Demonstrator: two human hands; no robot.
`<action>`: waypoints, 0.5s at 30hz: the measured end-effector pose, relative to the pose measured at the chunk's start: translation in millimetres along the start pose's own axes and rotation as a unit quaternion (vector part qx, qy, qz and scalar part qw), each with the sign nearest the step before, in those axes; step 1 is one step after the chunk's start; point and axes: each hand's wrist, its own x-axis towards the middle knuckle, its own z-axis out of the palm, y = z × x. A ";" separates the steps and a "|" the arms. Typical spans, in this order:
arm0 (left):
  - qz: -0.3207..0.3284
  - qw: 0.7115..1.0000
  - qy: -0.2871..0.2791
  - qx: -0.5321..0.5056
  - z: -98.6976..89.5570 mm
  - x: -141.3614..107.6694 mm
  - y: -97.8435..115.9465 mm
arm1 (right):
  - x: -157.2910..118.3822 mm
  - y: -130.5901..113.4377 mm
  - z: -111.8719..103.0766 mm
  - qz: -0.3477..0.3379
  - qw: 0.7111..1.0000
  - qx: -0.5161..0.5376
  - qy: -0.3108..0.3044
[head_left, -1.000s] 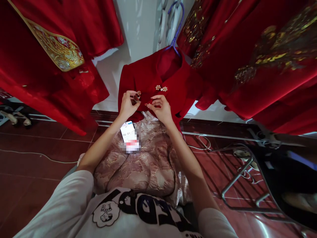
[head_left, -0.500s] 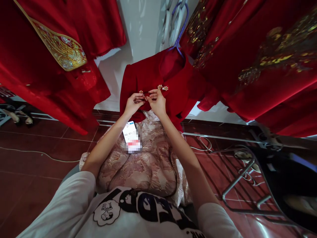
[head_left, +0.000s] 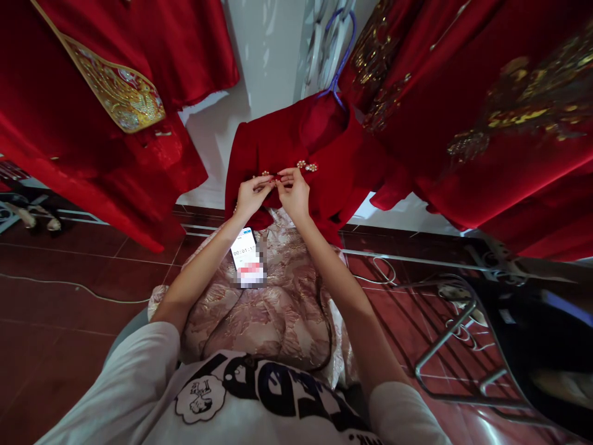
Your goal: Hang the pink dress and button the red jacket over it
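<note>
A red jacket (head_left: 259, 142) hangs in front of me from a purple hanger (head_left: 343, 59), its collar open at the top. My left hand (head_left: 252, 196) and my right hand (head_left: 293, 191) meet at the jacket's front, fingertips pinched on its edge and almost touching. Just what small part lies between them is hidden by the fingers. Above my right fingers sits a pearl flower fastener (head_left: 306, 165), gold and white. Part of another flower ornament (head_left: 265, 173) shows just above my left fingers. Below, the jacket hem meets a shiny pink brocade fabric (head_left: 278, 296) over my lap.
A lit phone (head_left: 245, 250) showing a timer lies on the brocade. Red garments with gold embroidery (head_left: 125, 99) hang at left and more sequined red ones (head_left: 523, 105) at right. A black chair (head_left: 523, 334) with metal legs stands right. Cables (head_left: 382, 272) run over the tiled floor.
My left fingers have shifted slightly right and closer to my right fingertips, partly covering the ornament there. The right hand stays nearly in place, and the phone's timer has moved on.
</note>
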 end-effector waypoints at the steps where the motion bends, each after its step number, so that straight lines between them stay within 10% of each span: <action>1: 0.000 1.000 0.003 0.003 0.3 0.6 0.6 | -0.7 0.1 1.0 -0.010 1.000 -0.011 0.003; 15: 0.018 0.997 0.067 0.040 -1.4 -0.2 0.1 | -4.9 -1.1 4.5 -0.022 0.999 -0.030 0.008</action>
